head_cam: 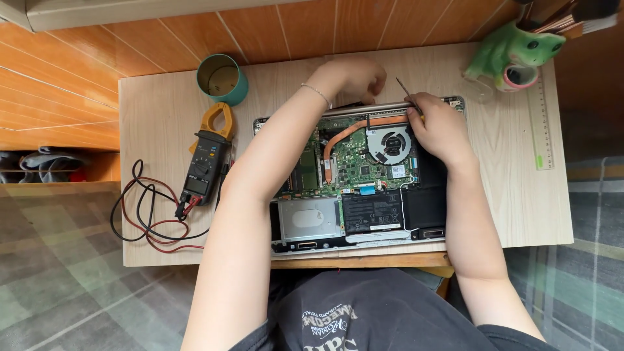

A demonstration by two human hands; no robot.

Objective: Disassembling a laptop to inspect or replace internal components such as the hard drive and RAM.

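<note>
Pinching a thin metal tool (404,89) that slants up and away, the right hand (437,123) rests just right of the opened silver laptop's round black fan (388,143), while the left hand (356,79), curled shut, presses the hinge edge behind that fan.

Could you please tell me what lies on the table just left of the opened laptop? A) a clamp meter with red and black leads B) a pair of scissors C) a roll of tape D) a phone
A: a dark clamp meter with an orange jaw lies left of the laptop, its red and black leads coiled beside it on the table.
</note>
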